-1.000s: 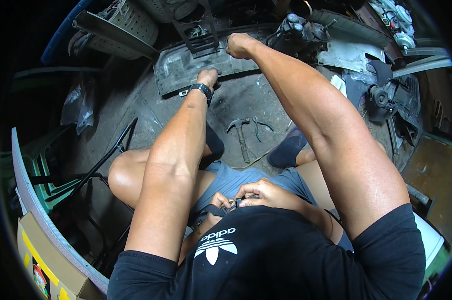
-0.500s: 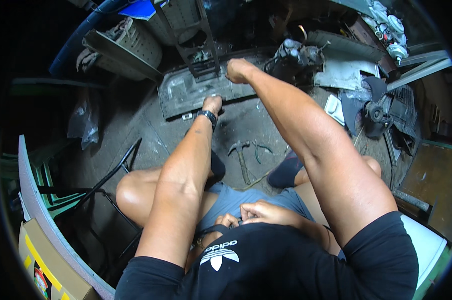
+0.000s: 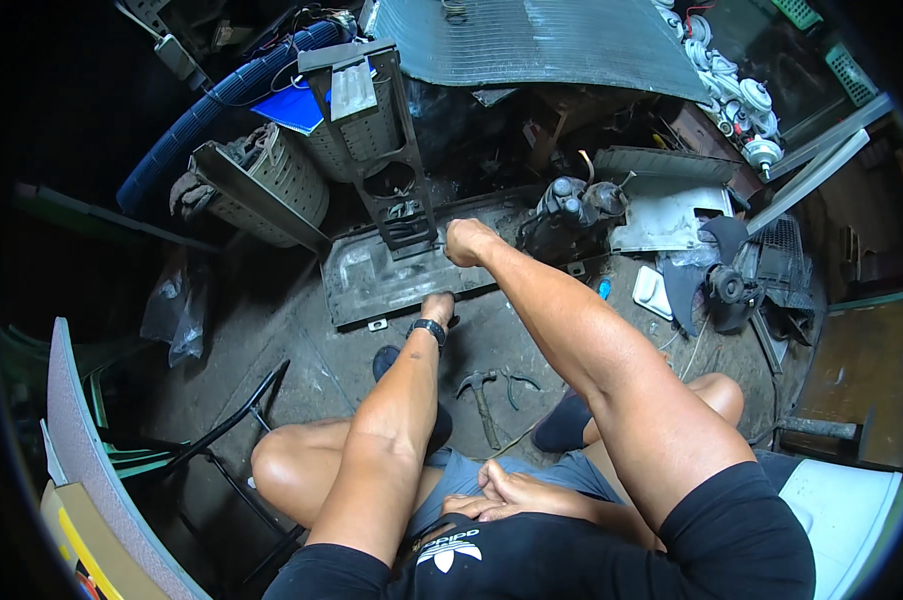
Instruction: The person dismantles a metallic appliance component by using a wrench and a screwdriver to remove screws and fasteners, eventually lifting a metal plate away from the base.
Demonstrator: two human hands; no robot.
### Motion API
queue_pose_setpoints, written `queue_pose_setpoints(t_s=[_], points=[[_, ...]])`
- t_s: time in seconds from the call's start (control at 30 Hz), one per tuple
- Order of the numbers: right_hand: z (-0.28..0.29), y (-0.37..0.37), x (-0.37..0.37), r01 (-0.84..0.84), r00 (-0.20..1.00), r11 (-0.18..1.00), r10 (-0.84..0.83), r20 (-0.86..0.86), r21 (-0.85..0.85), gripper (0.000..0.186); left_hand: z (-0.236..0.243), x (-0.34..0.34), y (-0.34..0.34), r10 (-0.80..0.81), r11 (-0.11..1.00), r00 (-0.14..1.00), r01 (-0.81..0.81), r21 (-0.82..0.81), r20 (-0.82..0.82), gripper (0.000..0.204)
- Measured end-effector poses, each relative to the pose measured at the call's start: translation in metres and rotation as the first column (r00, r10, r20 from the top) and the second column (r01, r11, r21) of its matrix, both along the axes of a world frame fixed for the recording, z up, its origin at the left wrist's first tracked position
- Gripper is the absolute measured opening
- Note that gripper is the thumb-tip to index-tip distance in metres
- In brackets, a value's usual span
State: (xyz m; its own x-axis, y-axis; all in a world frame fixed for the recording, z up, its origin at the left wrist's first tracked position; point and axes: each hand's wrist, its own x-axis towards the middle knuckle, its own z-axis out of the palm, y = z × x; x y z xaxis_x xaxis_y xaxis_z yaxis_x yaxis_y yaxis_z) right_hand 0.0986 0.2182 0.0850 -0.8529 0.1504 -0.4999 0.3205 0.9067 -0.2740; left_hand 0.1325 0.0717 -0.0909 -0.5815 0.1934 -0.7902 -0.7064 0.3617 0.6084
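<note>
Far view opens, reach unchanged
Right hand (image 3: 467, 243) fisted over base (image 3: 366, 280); left hand (image 3: 437, 308) at near edge, fingers hidden; contents unclear.

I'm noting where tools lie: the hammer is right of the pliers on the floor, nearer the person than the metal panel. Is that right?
No: the head view shows the hammer to the left of the pliers. It does lie on the floor, nearer the person than the metal panel.
</note>
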Motion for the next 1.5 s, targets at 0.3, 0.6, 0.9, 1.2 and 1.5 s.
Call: queue_pose_setpoints(t_s=[0.3,0.6,0.9,1.2,1.5], points=[[0.032,-0.007,-0.011,0.035,0.994,0.999,-0.031,0.108,-0.036,0.028,0.003,-0.02,-0.007,0.004,1.0,1.0,-0.004,-0.03,0.022,0.029],[0.025,-0.011,-0.001,0.007,1.0,0.999,-0.008,-0.016,-0.035,0.035,0.009,-0.018,-0.008,0.033,0.999,0.997,-0.034,-0.022,-0.065,0.025],[-0.007,0.027,0.0,-0.046,0.999,0.992,0.047,-0.006,0.115,0.031,-0.004,0.005,0.036,-0.027,0.999,0.993,0.032,0.036,-0.113,0.039],[0.01,-0.021,-0.004,-0.019,1.0,1.0,0.019,0.004,-0.011,0.034,-0.024,-0.025,-0.033,-0.063,0.996,0.99,0.054,-0.071,-0.127,0.046],[-0.002,-0.007,-0.018,-0.14,0.981,0.985,0.152,-0.12,0.104,0.023,0.129,-0.142,-0.025,-0.903,0.414,0.149,0.556,-0.721,-0.403,0.037]])
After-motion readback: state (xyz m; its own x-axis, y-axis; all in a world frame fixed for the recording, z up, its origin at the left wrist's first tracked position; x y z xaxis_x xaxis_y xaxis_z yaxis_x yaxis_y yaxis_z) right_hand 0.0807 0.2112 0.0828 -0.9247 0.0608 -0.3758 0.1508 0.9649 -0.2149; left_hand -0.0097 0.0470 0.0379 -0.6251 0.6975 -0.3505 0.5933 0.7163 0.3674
